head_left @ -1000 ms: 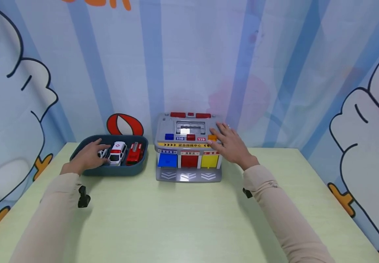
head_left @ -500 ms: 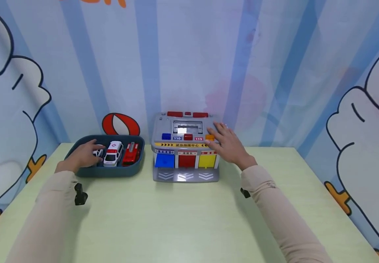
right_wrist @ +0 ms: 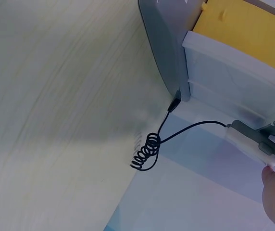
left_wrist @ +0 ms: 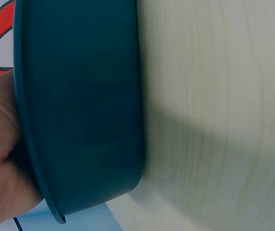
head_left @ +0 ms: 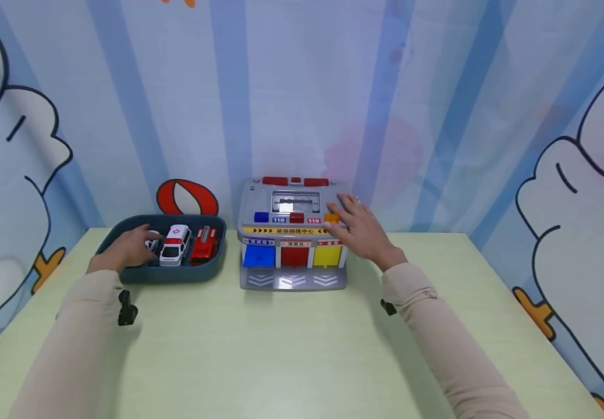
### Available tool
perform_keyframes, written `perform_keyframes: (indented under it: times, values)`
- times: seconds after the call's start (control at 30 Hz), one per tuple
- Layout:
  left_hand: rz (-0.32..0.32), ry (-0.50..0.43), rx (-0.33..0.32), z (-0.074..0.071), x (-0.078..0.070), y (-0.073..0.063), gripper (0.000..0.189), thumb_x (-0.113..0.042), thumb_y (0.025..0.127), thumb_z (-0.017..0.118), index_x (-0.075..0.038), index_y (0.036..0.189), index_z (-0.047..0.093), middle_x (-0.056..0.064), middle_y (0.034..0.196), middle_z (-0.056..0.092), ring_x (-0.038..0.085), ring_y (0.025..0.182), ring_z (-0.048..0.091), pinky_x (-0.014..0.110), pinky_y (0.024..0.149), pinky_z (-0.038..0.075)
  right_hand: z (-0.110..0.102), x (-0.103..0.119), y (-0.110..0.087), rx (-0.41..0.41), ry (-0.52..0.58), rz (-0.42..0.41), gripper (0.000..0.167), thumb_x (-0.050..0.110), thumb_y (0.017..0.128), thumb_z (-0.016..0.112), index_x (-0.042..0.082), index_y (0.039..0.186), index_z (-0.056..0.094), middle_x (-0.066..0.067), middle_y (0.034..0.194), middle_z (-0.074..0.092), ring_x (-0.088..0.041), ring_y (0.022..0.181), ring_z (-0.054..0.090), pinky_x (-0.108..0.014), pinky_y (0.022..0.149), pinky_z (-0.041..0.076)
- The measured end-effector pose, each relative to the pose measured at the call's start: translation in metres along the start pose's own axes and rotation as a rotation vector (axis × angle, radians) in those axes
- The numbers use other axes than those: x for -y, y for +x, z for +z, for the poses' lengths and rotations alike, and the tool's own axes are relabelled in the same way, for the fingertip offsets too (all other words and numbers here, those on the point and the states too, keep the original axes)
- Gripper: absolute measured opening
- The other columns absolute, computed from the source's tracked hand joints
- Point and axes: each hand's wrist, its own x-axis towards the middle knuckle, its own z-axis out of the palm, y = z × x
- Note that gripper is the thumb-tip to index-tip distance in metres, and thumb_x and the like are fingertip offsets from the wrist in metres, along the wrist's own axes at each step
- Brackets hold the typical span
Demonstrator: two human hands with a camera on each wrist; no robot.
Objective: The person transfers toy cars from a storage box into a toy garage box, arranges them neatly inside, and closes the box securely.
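Note:
In the head view my left hand (head_left: 128, 249) reaches over the left end of a dark teal tray (head_left: 176, 276). Thumb and index finger sit at either side of a mostly covered white toy car (head_left: 152, 243), pinching it. Beside it in the tray lie a white toy ambulance (head_left: 176, 245) with a red stripe and a red toy fire truck (head_left: 205, 245). My right hand (head_left: 363, 230) rests with straightened fingers on the right roof edge of a grey toy rescue station (head_left: 260, 201). The left wrist view shows mostly the tray's outer wall (left_wrist: 84, 106).
Blue, red and yellow garage doors (head_left: 259, 256) line the station's front. A white-and-grey handset (right_wrist: 254, 143) hangs at its right side, with a black coiled cord (right_wrist: 149, 149) trailing down onto the pale table (right_wrist: 56, 106). A printed curtain (head_left: 302, 87) stands behind.
The head view has shifted, so everything appears slightly further left. My left hand has settled a little lower over the white toy car. My right hand stays on the roof.

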Motion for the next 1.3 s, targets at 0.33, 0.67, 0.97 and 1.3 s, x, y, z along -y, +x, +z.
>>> perform_keyframes:
  times: [0.33, 0.67, 0.97, 1.3]
  values:
    - [-0.031, 0.044, 0.021, 0.004, 0.002, 0.008, 0.056, -0.009, 0.087, 0.070, 0.009, 0.137, 0.053, 0.042, 0.154, 0.016, 0.062, 0.141, 0.019, 0.069, 0.115, 0.023, 0.002, -0.001, -0.001, -0.019, 0.013, -0.011, 0.072, 0.063, 0.099, 0.037, 0.023, 0.159, 0.029, -0.005, 0.170, 0.012, -0.030, 0.158, 0.003, -0.053, 0.127, 0.006]
    - [-0.006, 0.040, 0.027, 0.004, 0.005, 0.011, 0.053, -0.007, 0.085, 0.071, 0.010, 0.133, 0.056, 0.042, 0.154, 0.017, 0.062, 0.139, 0.020, 0.071, 0.115, 0.021, 0.003, -0.002, -0.001, -0.018, 0.029, -0.018, 0.073, 0.065, 0.099, 0.035, 0.024, 0.159, 0.029, -0.005, 0.170, 0.012, -0.031, 0.158, 0.004, -0.053, 0.127, 0.005]
    - [0.018, 0.095, 0.096, -0.001, 0.005, 0.015, 0.053, 0.002, 0.085, 0.062, 0.011, 0.136, 0.051, 0.039, 0.154, 0.018, 0.061, 0.139, 0.022, 0.072, 0.113, 0.025, 0.002, -0.004, 0.000, -0.022, 0.031, -0.024, 0.071, 0.062, 0.100, 0.036, 0.023, 0.159, 0.029, -0.005, 0.170, 0.011, -0.031, 0.158, 0.004, -0.053, 0.127, 0.006]
    - [0.005, 0.105, 0.143, -0.003, 0.005, 0.016, 0.053, -0.003, 0.088, 0.065, 0.009, 0.138, 0.051, 0.040, 0.155, 0.017, 0.062, 0.139, 0.020, 0.074, 0.112, 0.023, 0.002, -0.003, -0.001, -0.024, 0.048, -0.014, 0.070, 0.061, 0.100, 0.037, 0.023, 0.159, 0.029, -0.004, 0.170, 0.011, -0.029, 0.158, 0.003, -0.054, 0.127, 0.007]
